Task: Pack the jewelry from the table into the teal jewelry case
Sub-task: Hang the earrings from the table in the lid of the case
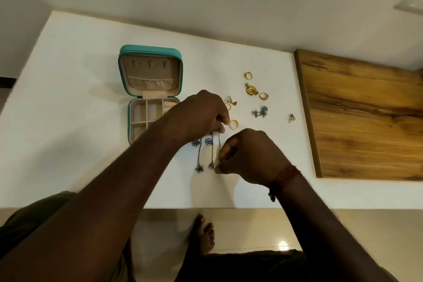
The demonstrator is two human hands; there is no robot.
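Right of the teal case (151, 49), left grip (201, 117) and right grip (247, 155) pinch silver chains (212, 153); next, probably gather and lift them caseward.

the open case (151, 80) lies on the table (68, 121) left of the scattered rings (248, 75), with the board (366, 117) at far right

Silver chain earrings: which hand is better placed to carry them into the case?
Probably left: the left hand pinches the silver chain earrings at their tops, beside the teal case; the right hand is farther.
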